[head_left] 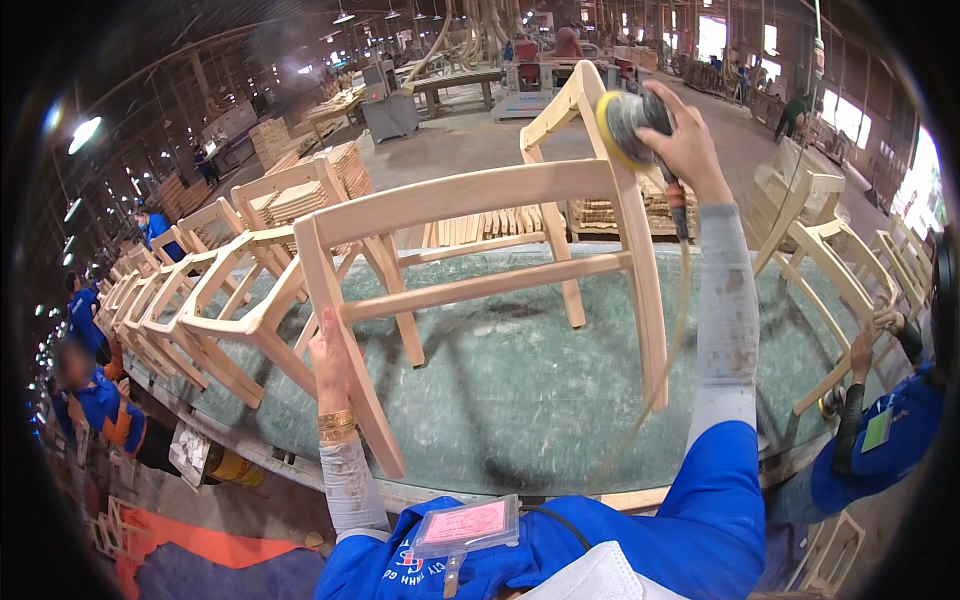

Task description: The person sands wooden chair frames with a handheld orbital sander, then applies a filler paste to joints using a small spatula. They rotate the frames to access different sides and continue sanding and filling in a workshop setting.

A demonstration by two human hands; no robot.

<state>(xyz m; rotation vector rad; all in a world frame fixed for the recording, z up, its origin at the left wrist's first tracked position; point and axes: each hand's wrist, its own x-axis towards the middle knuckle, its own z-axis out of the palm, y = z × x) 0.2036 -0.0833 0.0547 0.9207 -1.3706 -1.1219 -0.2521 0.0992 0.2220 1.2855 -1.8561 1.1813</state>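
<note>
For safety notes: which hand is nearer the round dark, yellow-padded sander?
The right hand, gripping the sander; the left hand is lower left, on the pale wooden chair.

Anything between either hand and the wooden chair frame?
Right hand: yes, the yellow-padded sander it holds, at the upper right of the chair frame. Left hand: nothing visible; it's against the left leg.

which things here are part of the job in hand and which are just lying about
In use:
- round sander, in the right hand
- wooden chair frame, left hand at its leg
- green tabletop beneath

Just around:
- other chair frames, left
- stacked wood
- orange sheet
</note>
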